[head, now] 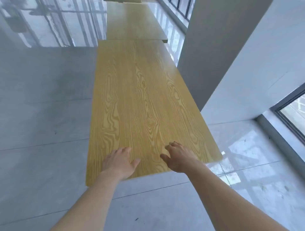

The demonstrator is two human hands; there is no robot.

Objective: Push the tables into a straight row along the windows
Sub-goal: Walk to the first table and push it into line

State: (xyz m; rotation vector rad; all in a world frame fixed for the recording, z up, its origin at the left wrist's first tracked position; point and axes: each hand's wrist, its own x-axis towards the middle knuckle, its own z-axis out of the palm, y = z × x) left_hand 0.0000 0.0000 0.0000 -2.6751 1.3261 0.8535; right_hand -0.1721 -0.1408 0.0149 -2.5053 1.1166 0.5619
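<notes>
A long table with a yellow wood-grain top [140, 99] stretches away from me. Its far end meets a second wooden table [132, 21], set slightly to the right of it. A third tabletop edge [123, 1] shows at the very top. My left hand [119, 162] lies flat on the near table's top by its near edge, fingers apart. My right hand [179, 157] rests palm down beside it, fingers spread, holding nothing.
A white square pillar [231, 49] stands close against the near table's right side. Windows [293, 112] run along the right wall, with more windows [181, 6] further back. Glossy grey floor tiles [41, 107] spread to the left.
</notes>
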